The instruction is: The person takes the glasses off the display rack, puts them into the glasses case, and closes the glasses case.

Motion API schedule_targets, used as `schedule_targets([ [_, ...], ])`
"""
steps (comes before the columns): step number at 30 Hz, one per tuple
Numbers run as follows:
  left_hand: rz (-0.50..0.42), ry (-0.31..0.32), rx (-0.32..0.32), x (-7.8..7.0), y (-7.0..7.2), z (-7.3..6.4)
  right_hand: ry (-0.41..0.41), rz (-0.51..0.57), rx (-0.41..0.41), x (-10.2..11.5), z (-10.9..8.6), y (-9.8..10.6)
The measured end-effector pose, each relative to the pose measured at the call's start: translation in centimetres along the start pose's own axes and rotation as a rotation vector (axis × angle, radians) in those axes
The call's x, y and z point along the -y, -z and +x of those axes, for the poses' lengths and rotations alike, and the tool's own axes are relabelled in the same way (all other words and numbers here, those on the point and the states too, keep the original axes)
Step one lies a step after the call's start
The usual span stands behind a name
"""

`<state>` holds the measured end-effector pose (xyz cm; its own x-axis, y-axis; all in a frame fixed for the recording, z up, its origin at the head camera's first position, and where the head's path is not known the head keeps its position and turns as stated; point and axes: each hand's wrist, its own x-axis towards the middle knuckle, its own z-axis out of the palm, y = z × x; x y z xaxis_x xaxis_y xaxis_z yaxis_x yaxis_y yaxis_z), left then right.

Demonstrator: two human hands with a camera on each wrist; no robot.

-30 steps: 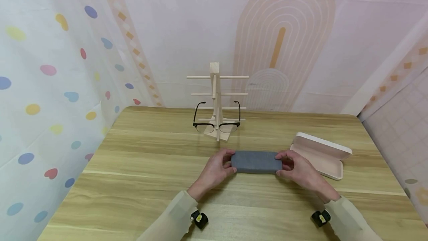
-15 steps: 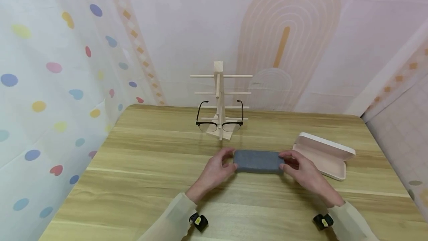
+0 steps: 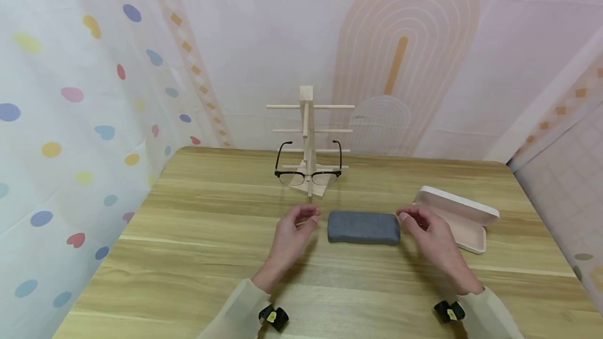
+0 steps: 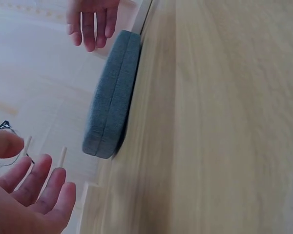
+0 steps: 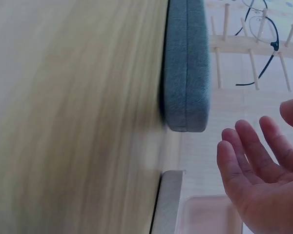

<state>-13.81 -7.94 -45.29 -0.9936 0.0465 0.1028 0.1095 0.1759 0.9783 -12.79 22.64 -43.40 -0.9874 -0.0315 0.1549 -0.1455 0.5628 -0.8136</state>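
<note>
A closed grey-blue glasses case (image 3: 364,227) lies flat on the wooden table between the two hands. Its seam side shows in the left wrist view, where the case (image 4: 112,97) stands apart from the fingers. To its left, the left hand (image 3: 293,234) hovers with relaxed, slightly bent fingers and holds nothing. At the case's right end is the right hand (image 3: 431,234), fingers loosely bent and nothing between them; a small gap parts it from the case (image 5: 186,68) in the right wrist view. Black-rimmed glasses (image 3: 308,176) hang on a wooden display stand (image 3: 307,119) behind the case.
An opened white glasses case with a pale pink lining (image 3: 459,213) lies right of the grey one, partly behind the right hand. The stand's thin pegs stick out to both sides. A patterned curtain (image 3: 264,30) hangs along the table's back edge.
Both hands have let go of the grey-blue case. The left hand has drawn away to the left, and the right hand has lifted slightly off its end. The case stays on the table.
</note>
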Motion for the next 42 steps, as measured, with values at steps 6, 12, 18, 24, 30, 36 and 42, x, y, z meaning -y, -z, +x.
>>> schedule_targets([
  [6,-0.011,0.003,-0.060,-0.5,0.9,-0.1,0.018,0.044,-0.028,0.9,-0.1,-0.4],
  [12,-0.044,0.008,-0.097,-1.2,2.1,-0.3,0.027,0.096,-0.041,1.6,0.1,-0.9],
  [18,-0.044,0.010,-0.150,-1.7,3.3,-0.4,0.013,0.122,-0.031,2.5,0.3,-1.2],
  [24,-0.064,0.007,-0.213,-2.0,4.5,-0.2,0.024,0.148,-0.026,3.3,0.7,-1.7],
  [30,-0.128,-0.001,-0.257,-2.3,5.5,0.2,0.038,0.192,-0.029,3.8,1.3,-2.3],
  [36,-0.162,0.010,-0.284,-2.6,6.1,0.8,0.021,0.243,-0.019,4.4,1.8,-2.9],
  [42,-0.210,0.021,-0.305,-3.0,6.7,1.5,0.022,0.274,-0.010,5.3,2.5,-3.4],
])
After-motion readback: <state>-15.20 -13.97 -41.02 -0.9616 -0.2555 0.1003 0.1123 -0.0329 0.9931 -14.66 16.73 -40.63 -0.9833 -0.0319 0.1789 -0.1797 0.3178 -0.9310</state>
